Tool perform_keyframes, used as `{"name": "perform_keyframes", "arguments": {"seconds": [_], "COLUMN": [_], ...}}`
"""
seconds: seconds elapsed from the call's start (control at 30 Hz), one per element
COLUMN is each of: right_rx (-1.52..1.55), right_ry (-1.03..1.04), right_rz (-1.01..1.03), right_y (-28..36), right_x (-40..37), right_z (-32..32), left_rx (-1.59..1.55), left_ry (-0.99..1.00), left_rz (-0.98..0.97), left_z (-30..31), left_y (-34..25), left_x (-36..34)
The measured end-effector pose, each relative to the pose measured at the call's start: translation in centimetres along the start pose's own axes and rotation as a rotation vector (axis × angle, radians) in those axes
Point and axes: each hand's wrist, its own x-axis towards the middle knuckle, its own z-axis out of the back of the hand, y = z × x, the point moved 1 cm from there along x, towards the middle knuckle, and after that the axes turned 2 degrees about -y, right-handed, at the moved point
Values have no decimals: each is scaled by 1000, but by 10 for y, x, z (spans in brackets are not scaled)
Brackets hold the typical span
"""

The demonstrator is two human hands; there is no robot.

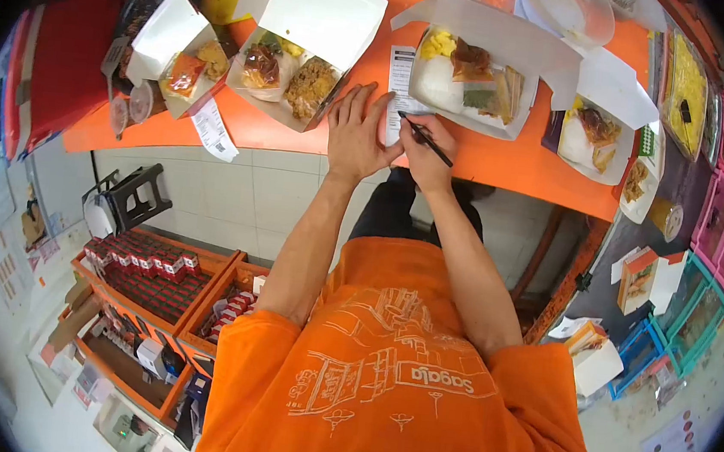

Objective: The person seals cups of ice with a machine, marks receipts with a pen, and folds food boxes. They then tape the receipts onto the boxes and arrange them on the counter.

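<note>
A black pen (431, 141) is gripped in my right hand (427, 156), its tip on a narrow printed paper slip (400, 83). My left hand (358, 135) lies flat with fingers spread on the orange table (275, 136), at the slip's left edge, holding nothing. Just right of the slip, an open white box (439, 85) holds rice, yellow food, brown meat and a small packet. To the left stands another open box (319, 3) with meat and fried food.
A smaller open food box (172, 33) and a receipt (214, 129) are at the left. Another food box (620, 85) stands at the right, near pink baskets (715, 227) and teal baskets (699, 311). Below left are a black stool (140, 198) and orange shelves (201, 298).
</note>
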Motion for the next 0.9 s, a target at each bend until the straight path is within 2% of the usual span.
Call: {"name": "perform_keyframes", "arguments": {"seconds": [0.1, 0.17, 0.2, 0.23, 0.3, 0.33, 0.43, 0.5, 0.57, 0.63, 0.7, 0.77, 0.83, 0.9], "right_rx": [-131, -28, -149, -151, -22, -105, -237, -112, -49, 31, 94, 131, 97, -13], "right_ry": [31, -58, 55, 42, -90, -163, -22, 14, -50, 45, 139, 325, 380, 445], "right_rz": [41, 1, 155, 155, 2, 43, 101, 90, 130, 77, 11, 0, 42, -25], "right_y": [4, -2, 3, 6, 11, 4, 23, 31, 47, 77, 91, 94, 87, 67], "right_x": [1, 4, 1, -1, -1, 2, -14, -23, -28, -34, -47, -52, -54, -48], "right_z": [3, 4, 3, 2, 3, 6, 8, 4, -13, -42, -74, -116, -165, -218], "left_rx": [-36, -46, -43, -49, -50, -48, -44, -116, -389, -413, -415, -286, -163, -13], "left_ry": [-8, -5, -2, 2, 17, 9, 19, -11, 29, -57, -185, -378, -487, -444], "left_rz": [9, 11, 20, 8, 30, 29, 53, 23, 3, -52, 25, 352, 572, 498], "left_z": [0, 3, 4, 3, 1, 1, 3, 7, 15, 33, 59, 100, 133, 151], "left_y": [2, 0, 0, 1, 2, 2, 1, 3, 12, 26, 58, 104, 162, 220], "left_x": [1, 2, 3, 3, 2, 2, 1, 2, -6, -39, -85, -119, -121, -112]}}
